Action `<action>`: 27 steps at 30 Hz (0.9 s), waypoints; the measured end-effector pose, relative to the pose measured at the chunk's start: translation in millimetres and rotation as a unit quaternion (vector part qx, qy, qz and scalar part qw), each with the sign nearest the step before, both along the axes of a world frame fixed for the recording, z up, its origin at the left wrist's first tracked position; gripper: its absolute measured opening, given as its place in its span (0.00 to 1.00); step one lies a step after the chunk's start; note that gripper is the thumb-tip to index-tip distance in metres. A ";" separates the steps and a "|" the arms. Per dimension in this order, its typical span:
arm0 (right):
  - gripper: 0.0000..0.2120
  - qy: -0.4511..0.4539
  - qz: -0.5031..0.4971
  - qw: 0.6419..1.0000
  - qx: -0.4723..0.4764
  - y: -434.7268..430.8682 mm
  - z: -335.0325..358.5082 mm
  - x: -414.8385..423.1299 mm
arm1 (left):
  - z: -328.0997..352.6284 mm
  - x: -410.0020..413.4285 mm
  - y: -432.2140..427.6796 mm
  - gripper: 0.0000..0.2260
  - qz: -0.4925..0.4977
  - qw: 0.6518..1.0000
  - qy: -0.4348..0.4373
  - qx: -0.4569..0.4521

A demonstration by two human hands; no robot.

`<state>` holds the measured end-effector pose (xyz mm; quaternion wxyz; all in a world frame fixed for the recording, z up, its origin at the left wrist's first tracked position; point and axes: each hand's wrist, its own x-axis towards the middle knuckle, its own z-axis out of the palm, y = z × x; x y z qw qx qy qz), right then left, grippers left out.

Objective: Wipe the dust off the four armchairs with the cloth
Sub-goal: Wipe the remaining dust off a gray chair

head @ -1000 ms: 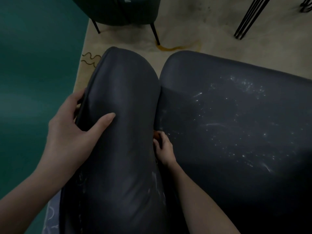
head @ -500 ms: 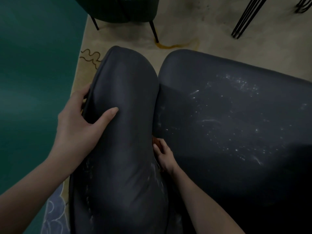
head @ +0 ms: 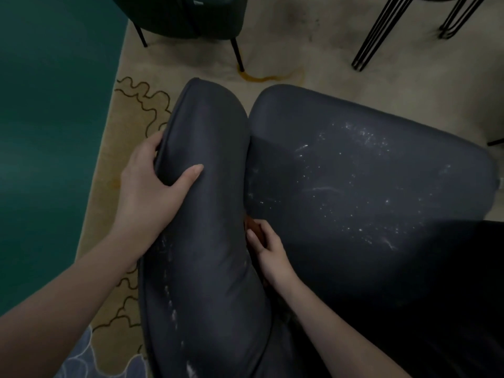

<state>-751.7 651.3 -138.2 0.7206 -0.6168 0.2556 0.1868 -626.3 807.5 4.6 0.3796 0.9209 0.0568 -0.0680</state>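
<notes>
A dark grey armchair fills the view: its padded armrest point(head: 207, 214) runs down the middle and its seat cushion point(head: 368, 186), speckled with white dust, lies to the right. My left hand point(head: 155, 186) grips the armrest's outer edge, thumb laid across the top. Down in the gap between armrest and seat, my right hand point(head: 268, 255) holds a small orange-brown cloth point(head: 255, 230); most of the cloth is hidden by my fingers and the crevice. White streaks mark the armrest's near end.
A second dark armchair point(head: 185, 15) on thin black legs stands at the top left. Black hairpin legs point(head: 381, 31) of other furniture stand at the top right. A beige rug point(head: 313, 50) with a wavy pattern covers the floor; green floor point(head: 49, 132) lies to the left.
My right hand has slid a little nearer along the gap with the cloth. My left hand keeps its hold on the armrest, and the view has shifted slightly.
</notes>
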 end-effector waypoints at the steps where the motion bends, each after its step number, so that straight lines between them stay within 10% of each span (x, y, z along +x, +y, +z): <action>1: 0.08 -0.003 0.002 1.000 -0.003 -0.8 6.3 -1.1 | 0.7 -0.3 0.2 0.31 0.000 1.000 0.001 0.000; 17: 0.09 -0.160 0.004 0.978 -0.132 -0.4 103.1 -38.4 | -6.3 3.5 4.6 0.34 -0.009 1.000 -0.004 -0.017; 27: 0.03 -0.057 -0.009 0.984 -0.166 -3.5 84.1 -30.3 | -6.7 2.4 7.3 0.35 -0.020 0.999 -0.005 -0.033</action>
